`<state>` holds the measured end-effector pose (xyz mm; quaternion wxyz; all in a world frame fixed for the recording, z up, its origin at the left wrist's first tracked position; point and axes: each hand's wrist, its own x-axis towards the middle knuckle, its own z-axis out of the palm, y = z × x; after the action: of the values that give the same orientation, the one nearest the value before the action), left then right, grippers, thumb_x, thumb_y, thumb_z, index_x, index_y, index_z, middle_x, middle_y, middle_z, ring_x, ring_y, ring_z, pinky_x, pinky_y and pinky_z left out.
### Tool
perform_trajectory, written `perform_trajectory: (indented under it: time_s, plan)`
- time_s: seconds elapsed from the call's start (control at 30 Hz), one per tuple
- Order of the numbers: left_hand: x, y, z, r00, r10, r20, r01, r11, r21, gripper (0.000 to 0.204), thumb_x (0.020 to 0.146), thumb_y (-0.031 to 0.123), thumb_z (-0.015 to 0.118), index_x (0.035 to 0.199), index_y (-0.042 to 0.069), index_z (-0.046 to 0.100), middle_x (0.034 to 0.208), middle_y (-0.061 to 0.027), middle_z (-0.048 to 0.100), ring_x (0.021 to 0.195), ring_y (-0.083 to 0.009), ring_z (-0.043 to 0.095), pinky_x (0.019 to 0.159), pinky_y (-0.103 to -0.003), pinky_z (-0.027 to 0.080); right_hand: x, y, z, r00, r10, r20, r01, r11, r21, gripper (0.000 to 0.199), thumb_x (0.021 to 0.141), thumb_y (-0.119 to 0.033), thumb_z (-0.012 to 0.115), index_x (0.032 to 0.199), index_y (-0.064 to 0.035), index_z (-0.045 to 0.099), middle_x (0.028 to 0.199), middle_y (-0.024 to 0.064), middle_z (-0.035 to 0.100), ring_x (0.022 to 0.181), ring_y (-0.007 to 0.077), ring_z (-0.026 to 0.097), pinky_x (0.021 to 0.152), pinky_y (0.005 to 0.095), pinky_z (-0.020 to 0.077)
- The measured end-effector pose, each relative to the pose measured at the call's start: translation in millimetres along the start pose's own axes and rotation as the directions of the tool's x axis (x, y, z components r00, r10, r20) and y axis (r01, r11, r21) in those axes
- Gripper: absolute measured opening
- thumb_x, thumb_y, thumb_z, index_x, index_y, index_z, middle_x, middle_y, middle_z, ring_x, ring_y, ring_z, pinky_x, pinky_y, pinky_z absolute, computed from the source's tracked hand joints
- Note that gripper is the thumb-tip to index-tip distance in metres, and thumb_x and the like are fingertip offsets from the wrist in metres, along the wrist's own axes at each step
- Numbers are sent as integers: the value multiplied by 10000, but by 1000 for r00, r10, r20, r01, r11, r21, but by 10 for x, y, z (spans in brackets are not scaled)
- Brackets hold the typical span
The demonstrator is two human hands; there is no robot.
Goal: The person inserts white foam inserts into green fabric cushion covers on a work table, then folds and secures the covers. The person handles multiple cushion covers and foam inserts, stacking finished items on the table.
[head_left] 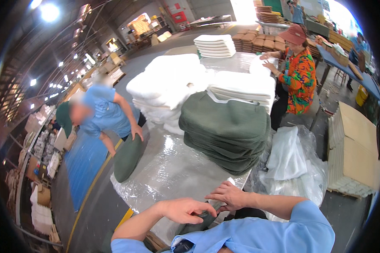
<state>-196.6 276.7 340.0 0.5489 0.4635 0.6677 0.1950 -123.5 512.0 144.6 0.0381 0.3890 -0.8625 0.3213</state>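
- At the near desk (169,168) edge, head view: left hand (182,210) and right hand (229,196) meet over a green cover (202,220), fingers curled on it.
- Behind, a green stack (228,130) looks finished; white piles (169,84) remain.

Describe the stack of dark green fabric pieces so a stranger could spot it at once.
Start at the long plastic-wrapped table. At its right edge sits the stack of dark green fabric pieces. Its neighbours, the piles of white folded cloth, are pale; it alone is dark.
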Motion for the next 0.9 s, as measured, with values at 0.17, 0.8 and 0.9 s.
perform_trajectory:
  time_s: [0.17,0.8,0.9]
  plan:
    - [334,-368,135,933,360,6,-311,813,-492,376,968,138,687,1322,13,661,1103,-41,712,866,-126,558,778,-281,464,8,-11,-85,994,28,105,-26,999,-19,901,773,-277,889,1578,-225,486,1360,58,620,1290,274,561,1121,481,377]
    - [-88,-233,482,924,368,-103,-373,809,-455,367,940,50,680,1301,-11,703,910,-83,748,713,-112,634,640,-279,477,-408,-680,200,705,576,415,-553,79,830,390,1136,-307,541,1307,1,709,1231,71,754,1101,162,698,1032,331,529]
    - [-16,-90,403,924,382,4,-352,855,-382,381,946,81,681,1323,31,708,765,-51,698,608,-108,574,572,-289,428,-291,-721,210,705,518,484,-565,-2,825,445,1153,-356,496,1402,-21,651,1282,49,711,1173,158,644,1057,341,499]
